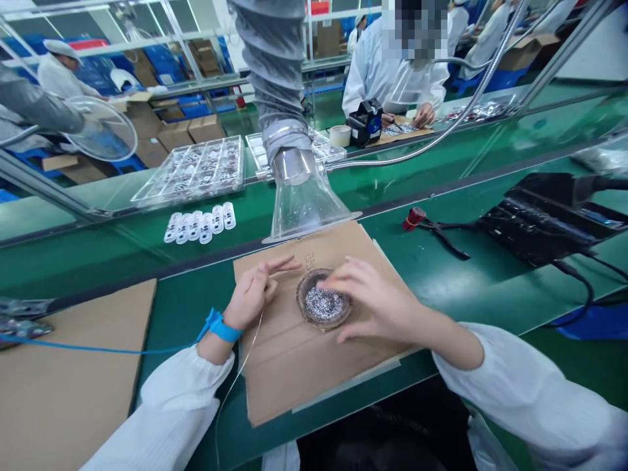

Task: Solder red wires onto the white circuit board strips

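A round brown dish (308, 315) filled with shiny silver solder scraps sits on a cardboard sheet (304, 366). My right hand (375, 302) reaches over the dish from the right, fingertips touching its near-right rim. My left hand (255, 296) rests on the cardboard just left of the dish, fingers stretched out, with a thin solder wire (240, 376) running from under it toward me. A blue wrist strap (220, 326) circles my left wrist.
A clear fume hood (307, 203) on a grey duct hangs just behind the cardboard. Red-handled pliers (434, 229) and a black device (549, 219) lie to the right. Small white parts (200, 226) and clear trays (193, 170) lie beyond the belt. A co-worker (397, 72) works at the far bench.
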Tool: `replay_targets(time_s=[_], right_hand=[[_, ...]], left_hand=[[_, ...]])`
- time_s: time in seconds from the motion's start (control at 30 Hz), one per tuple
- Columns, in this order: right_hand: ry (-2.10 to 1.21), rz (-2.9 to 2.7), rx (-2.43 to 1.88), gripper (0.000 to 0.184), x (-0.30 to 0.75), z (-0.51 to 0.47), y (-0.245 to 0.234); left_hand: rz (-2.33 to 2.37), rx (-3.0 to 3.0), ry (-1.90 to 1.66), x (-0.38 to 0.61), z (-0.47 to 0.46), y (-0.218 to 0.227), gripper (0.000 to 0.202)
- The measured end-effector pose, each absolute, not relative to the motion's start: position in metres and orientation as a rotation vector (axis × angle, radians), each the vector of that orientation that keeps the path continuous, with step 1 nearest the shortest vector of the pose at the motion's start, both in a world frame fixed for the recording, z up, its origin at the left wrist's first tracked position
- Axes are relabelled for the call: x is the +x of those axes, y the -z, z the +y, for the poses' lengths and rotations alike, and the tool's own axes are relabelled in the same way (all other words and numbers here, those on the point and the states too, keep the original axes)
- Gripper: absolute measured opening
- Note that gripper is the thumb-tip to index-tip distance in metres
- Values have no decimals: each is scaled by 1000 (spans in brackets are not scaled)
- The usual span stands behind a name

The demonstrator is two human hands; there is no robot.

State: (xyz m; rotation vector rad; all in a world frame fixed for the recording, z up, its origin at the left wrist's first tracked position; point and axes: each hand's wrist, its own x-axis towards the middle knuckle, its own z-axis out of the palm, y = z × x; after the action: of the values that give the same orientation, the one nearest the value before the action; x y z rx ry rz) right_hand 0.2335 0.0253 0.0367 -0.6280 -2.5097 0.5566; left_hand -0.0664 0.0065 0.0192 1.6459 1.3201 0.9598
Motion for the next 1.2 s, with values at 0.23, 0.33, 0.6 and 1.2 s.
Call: replay_targets(time_s=[0.23,0.33,0.6,1.2], right_hand=[[-1163,-2462,-647,126,246,77,-18],[-1209,-2381,-540,117,239,75,-4],[-1246,-2378,-512,109,240,70,-1],[-1183,-2493,-546,107,243,72,0]], left_hand=[[1180,1858,-939,-62,-15,-1,86],[1213,1845,-839,-61,-16,4,95],[1140,1990,-825,-59,-9,5,103],[1205,1999,-644,-61,-7,1,98]])
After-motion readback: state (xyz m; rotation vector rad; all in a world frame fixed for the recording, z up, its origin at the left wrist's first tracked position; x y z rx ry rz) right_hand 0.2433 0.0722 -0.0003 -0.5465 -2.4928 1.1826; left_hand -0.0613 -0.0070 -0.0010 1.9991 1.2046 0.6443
